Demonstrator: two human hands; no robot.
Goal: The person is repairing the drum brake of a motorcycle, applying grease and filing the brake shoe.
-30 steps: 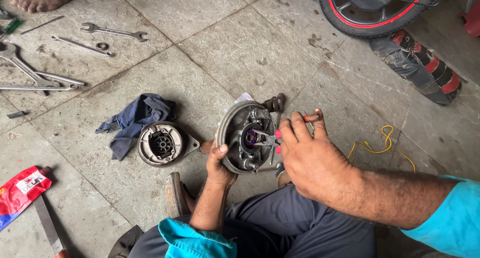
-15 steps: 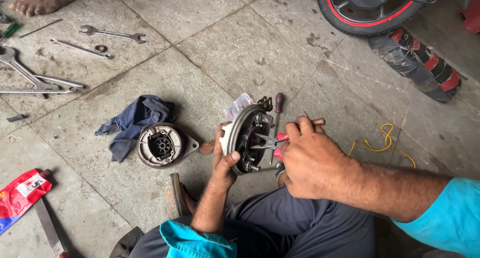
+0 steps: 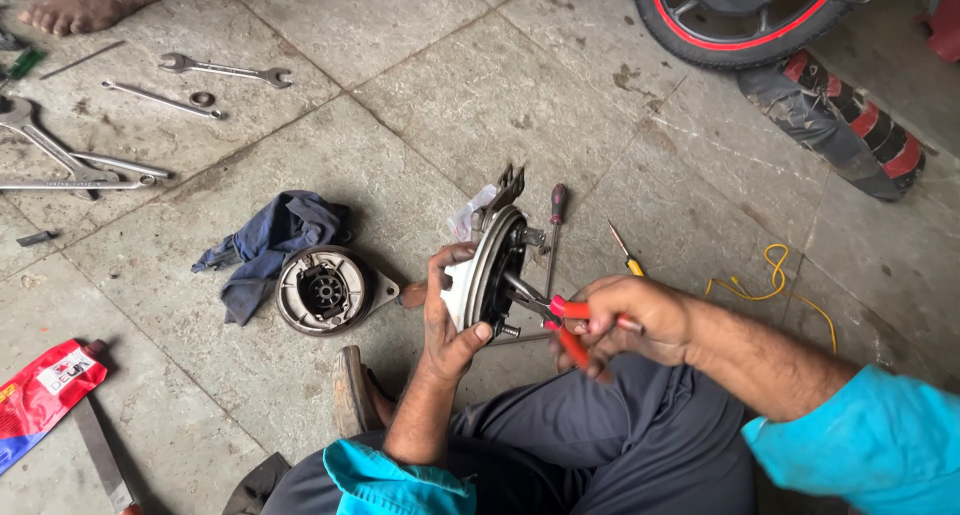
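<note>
My left hand (image 3: 450, 320) grips a round metal brake plate (image 3: 492, 260), held on edge above the floor with its inner side facing right. In my right hand (image 3: 630, 320) are red-handled pliers (image 3: 558, 320) whose jaws reach into the plate's inner side. A second round drum-shaped metal part (image 3: 325, 290) lies flat on the floor to the left, beside a dark blue rag (image 3: 270, 245).
Two screwdrivers (image 3: 555, 225) lie behind the plate, and a yellow wire (image 3: 770, 275) to the right. Wrenches (image 3: 225, 71) and long tools are scattered at the far left. A red pouch (image 3: 45, 395) lies at the left edge. A wheel with red-trimmed tyre (image 3: 740, 25) stands at the top right.
My left hand has turned the brake plate from facing me to standing on edge. My right hand has dropped lower and now shows the pliers' red handles.
</note>
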